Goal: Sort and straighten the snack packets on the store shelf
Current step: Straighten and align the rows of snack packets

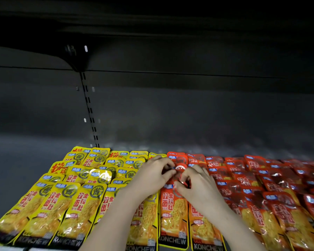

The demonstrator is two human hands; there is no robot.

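Yellow snack packets [74,201] fill the left half of the shelf in overlapping rows. Red and orange packets [272,192] fill the right half. Where the two colours meet, both hands work on one red packet [180,168]. My left hand [152,175] pinches its left edge with curled fingers. My right hand [198,185] grips its lower right part, fingertips curled onto it. Most of that packet is hidden by the fingers.
A dark back wall [188,115] with a slotted upright [89,109] rises behind the rows. Another shelf [152,24] hangs overhead. Bare shelf floor [22,160] lies at the far left. An orange packet [173,211] lies at the front between my forearms.
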